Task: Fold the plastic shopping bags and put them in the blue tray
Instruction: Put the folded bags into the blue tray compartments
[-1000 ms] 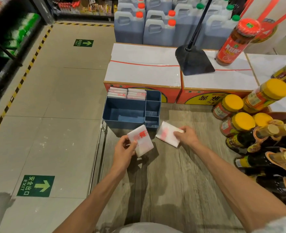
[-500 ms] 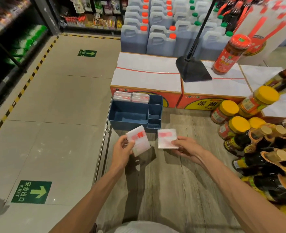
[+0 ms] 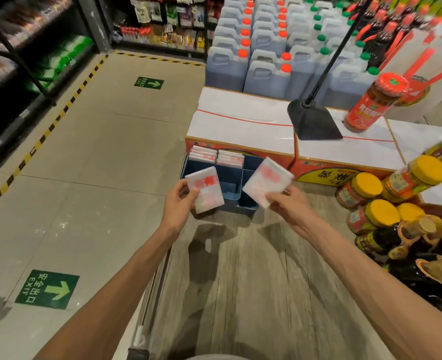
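I pinch one folded plastic bag [image 3: 206,189] in my left hand [image 3: 179,206] and another bag [image 3: 266,181] in my right hand [image 3: 290,206], both lifted above the blue tray [image 3: 227,178], apparently to file them beside the stacked bags [image 3: 216,157] beyond.

Two bare forearms, extended forward from the lower frame edge and converging slightly. Left hand [image 3: 179,203]: raised, thumb and curled fingers pinched a folded bag [image 3: 206,189] by its edge. Right hand [image 3: 290,206]: raised level with it, fingers pinched a second folded bag [image 3: 266,181] from beneath.
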